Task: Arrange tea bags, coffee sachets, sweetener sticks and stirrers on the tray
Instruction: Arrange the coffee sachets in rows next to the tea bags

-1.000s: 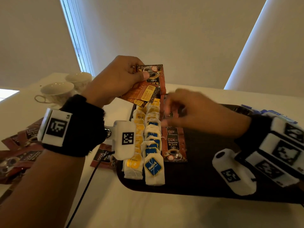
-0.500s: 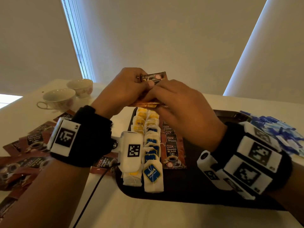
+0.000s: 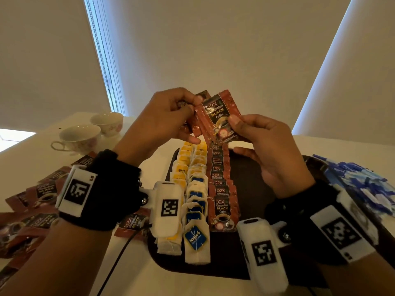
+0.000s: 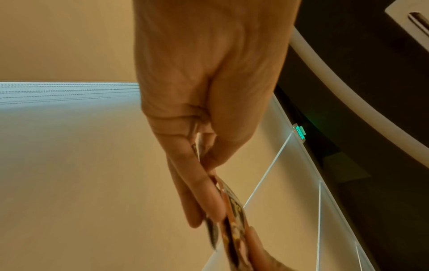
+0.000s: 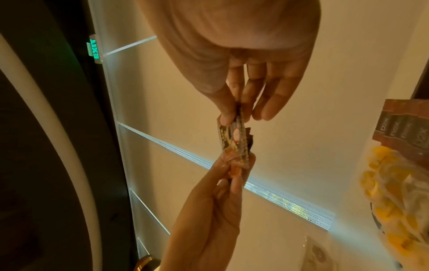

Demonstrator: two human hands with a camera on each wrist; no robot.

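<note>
Both hands raised over the dark oval tray (image 3: 252,268)

Right hand (image 3: 271,152) pinches one red-brown foil coffee sachet (image 3: 218,118); left hand (image 3: 156,122) grips a small stack of sachets (image 3: 192,127) just left.

A red-brown coffee sachet (image 3: 218,118) is held tilted at frame centre, above the dark tray (image 3: 252,261) bearing overlapping rows of tea bags (image 3: 195,212) and coffee sachets (image 3: 222,189).

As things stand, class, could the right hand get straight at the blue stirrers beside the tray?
Probably not yet: the right hand pinches a coffee sachet. Nothing appears to block the blue stirrers, lying just beyond that wrist.
</note>
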